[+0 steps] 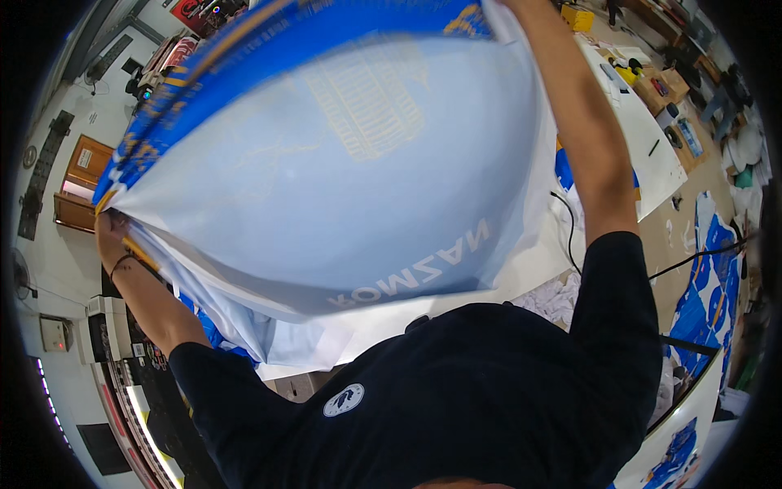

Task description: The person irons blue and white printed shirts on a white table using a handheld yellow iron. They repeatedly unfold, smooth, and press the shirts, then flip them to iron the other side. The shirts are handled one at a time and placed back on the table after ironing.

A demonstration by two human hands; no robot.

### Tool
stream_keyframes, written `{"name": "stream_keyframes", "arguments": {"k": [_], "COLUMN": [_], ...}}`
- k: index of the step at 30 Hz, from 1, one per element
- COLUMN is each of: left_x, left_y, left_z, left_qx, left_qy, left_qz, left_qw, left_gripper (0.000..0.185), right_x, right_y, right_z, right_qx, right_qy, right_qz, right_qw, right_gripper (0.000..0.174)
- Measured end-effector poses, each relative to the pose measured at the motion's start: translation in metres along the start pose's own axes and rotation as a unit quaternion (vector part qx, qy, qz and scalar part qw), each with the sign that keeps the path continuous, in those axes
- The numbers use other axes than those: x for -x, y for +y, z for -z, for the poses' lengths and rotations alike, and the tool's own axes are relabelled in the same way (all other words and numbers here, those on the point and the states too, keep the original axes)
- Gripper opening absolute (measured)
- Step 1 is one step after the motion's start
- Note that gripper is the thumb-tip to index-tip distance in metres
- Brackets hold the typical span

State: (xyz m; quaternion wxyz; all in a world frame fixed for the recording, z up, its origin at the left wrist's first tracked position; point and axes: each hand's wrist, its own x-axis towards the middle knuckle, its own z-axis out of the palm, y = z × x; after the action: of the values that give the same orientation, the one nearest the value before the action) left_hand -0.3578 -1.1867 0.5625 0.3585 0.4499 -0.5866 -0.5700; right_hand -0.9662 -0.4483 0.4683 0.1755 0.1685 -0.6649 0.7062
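Observation:
A large printed fabric sheet (342, 171) billows in front of me, blurred by motion. Its pale reverse side faces me, with mirrored lettering and a faint building motif showing through. The upper part shows the bright blue face with orange-gold print. At the left, my left hand (113, 223) grips a gathered corner. My right hand (513, 3) is raised at the top edge, mostly cut off by the frame, where the opposite side of the sheet hangs bunched from it. Beneath the fabric is a white table (531, 269).
On the table lie a black cable (573, 235), a crumpled white heap (559, 296) and a black pen-like object (654, 147). Cardboard boxes (669, 88) stand beyond at the right. Blue-and-white printed scraps (712, 263) cover the floor at right. A large printer-like machine (122, 391) is at left.

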Motion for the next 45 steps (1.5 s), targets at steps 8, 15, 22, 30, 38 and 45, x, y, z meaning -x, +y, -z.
{"name": "stream_keyframes", "arguments": {"k": [8,15,22,30,38,45], "left_x": [0.008,0.152,0.263,0.323,0.358,0.391], "left_y": [0.033,0.07,-0.213,-0.454,-0.585,-0.544], "left_z": [-0.035,0.085,0.059,0.007,0.058,-0.114], "left_qx": [0.123,0.231,0.181,0.152,-0.079,-0.42], "left_qy": [0.107,0.173,0.299,0.346,0.361,0.517], "left_qz": [-0.275,-0.498,-0.346,-0.149,-0.016,0.263], "left_qw": [0.947,0.818,0.871,0.914,0.929,0.698], "left_gripper": [0.054,0.05,0.047,0.044,0.042,0.05], "right_x": [-0.014,0.03,0.178,0.289,0.352,0.397], "right_y": [0.021,-0.061,0.054,0.21,0.266,0.261], "right_z": [-0.022,0.07,0.162,0.127,0.105,0.14], "right_qx": [-0.186,-0.379,-0.027,0.125,0.248,0.364], "right_qy": [-0.139,-0.252,-0.318,-0.342,-0.349,-0.302], "right_qz": [0.181,0.145,-0.08,-0.158,-0.09,-0.078], "right_qw": [0.956,0.879,0.945,0.918,0.899,0.878], "right_gripper": [0.008,0.016,0.01,0.016,0.036,0.05]}}
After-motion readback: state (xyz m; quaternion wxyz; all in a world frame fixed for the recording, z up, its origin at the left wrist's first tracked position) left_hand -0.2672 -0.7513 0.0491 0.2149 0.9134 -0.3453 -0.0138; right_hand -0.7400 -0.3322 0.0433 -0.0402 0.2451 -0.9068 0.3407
